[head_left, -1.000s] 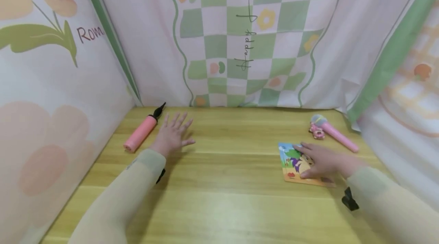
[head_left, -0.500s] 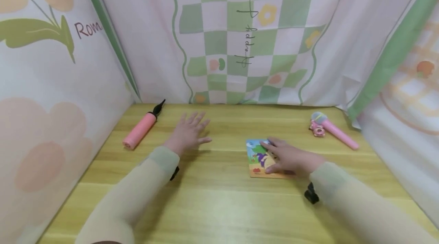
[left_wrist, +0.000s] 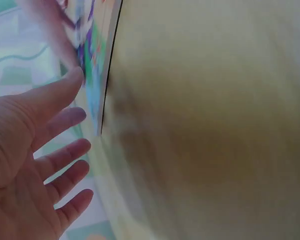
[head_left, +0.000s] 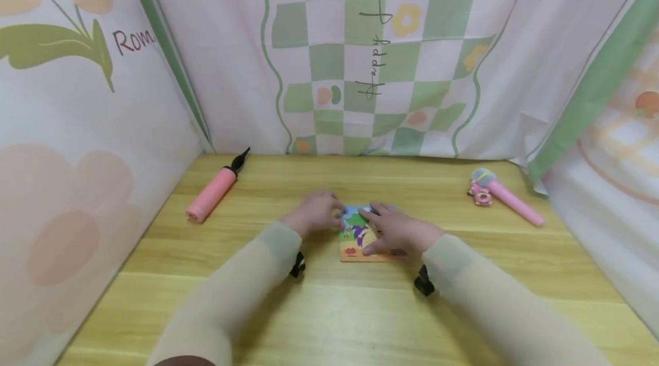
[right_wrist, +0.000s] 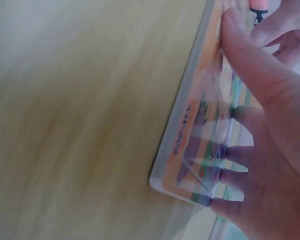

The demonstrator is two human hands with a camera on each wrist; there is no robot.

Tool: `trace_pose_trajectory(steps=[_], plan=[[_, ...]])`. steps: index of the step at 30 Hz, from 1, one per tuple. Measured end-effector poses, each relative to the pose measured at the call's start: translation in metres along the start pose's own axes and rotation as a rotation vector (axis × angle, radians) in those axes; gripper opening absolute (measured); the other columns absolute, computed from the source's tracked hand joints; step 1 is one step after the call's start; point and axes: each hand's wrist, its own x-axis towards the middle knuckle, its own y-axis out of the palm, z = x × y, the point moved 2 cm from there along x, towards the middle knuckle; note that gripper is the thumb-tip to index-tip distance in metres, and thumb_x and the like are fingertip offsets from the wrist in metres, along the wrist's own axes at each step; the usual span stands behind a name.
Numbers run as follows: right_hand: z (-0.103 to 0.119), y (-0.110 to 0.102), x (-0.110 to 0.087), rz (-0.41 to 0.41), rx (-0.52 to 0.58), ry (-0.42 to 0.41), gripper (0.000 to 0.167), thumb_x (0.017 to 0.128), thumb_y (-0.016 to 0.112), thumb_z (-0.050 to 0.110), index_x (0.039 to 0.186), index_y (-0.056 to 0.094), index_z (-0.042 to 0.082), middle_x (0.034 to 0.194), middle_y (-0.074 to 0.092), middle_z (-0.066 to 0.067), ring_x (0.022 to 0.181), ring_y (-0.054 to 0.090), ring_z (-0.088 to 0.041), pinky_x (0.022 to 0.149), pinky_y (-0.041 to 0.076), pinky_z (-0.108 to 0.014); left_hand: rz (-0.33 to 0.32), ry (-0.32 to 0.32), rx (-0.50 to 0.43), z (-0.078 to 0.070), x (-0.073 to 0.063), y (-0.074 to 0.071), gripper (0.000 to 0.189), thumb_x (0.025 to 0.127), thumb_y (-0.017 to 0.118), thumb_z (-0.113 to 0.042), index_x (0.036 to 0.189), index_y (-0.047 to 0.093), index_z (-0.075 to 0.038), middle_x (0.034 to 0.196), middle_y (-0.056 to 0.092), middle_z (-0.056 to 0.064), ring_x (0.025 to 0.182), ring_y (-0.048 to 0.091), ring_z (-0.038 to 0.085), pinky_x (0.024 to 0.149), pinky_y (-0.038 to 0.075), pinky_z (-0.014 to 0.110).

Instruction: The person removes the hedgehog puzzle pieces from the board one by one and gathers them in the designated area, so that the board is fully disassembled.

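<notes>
Head view, watched from my remote post: wooden surface (head_left: pixel 360 320), the picture board (head_left: pixel 355 234) lying at mid-width; I couldn't settle its long axis. Right grip (head_left: pixel 399 229) was nearer, already on it, fingers spread over its right part. Left grip (head_left: pixel 316 211) hung just beside the board's left edge, fingers apart, pinching nothing; contact unclear to me.

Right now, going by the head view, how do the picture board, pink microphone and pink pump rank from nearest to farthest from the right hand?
1. Picture board: right under the fingers of the right hand.
2. Pink microphone: off to the right.
3. Pink pump: far left, past the left hand.
</notes>
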Motion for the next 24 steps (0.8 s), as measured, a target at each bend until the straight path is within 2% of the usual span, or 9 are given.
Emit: trace_pose_trajectory(steps=[4,8,13,20,24], plan=[[0.003,-0.001,0.002,0.005,0.006,0.006,0.106,0.079,0.069,0.065,0.158,0.018,0.017,0.161,0.008,-0.024,0.143,0.011,-0.050,0.110,0.016,-0.065,-0.037,-0.015,-0.018,-0.004,0.010,0.011,0.051,0.082,0.078,-0.042,0.126,0.067,-0.018,0.121,0.061,0.004,0.112,0.053,0.023,0.100,0.041,0.040],[0.002,0.000,0.003,0.009,-0.007,0.006,0.106,0.080,0.068,0.065,0.159,0.017,0.017,0.161,0.007,-0.025,0.144,0.009,-0.049,0.111,0.016,-0.064,-0.059,-0.070,-0.029,-0.008,0.016,0.014,0.052,0.080,0.081,-0.041,0.123,0.067,-0.017,0.120,0.060,0.004,0.110,0.054,0.023,0.098,0.042,0.040],[0.004,0.002,0.000,-0.019,-0.005,-0.015,0.101,0.083,0.068,0.061,0.158,0.020,0.013,0.160,0.010,-0.026,0.143,0.013,-0.049,0.111,0.019,-0.063,-0.049,-0.142,-0.074,-0.012,0.020,0.013,0.048,0.077,0.084,-0.039,0.115,0.066,-0.016,0.118,0.058,0.003,0.107,0.053,0.021,0.095,0.044,0.039],[0.015,0.009,-0.010,-0.006,-0.076,-0.106,0.086,0.093,0.062,0.052,0.155,0.025,0.005,0.159,0.013,-0.027,0.143,0.014,-0.048,0.113,0.017,-0.060,-0.015,-0.177,-0.180,-0.013,0.020,0.009,0.046,0.073,0.087,-0.033,0.109,0.064,-0.014,0.115,0.056,0.003,0.103,0.053,0.020,0.093,0.046,0.038],[0.018,0.009,-0.013,-0.013,-0.098,-0.123,0.083,0.093,0.063,0.049,0.155,0.027,0.008,0.157,0.015,-0.029,0.141,0.016,-0.051,0.111,0.019,-0.063,0.001,-0.193,-0.259,-0.010,0.022,0.010,0.047,0.073,0.087,-0.029,0.110,0.062,-0.013,0.114,0.054,0.004,0.101,0.053,0.020,0.092,0.046,0.037]])
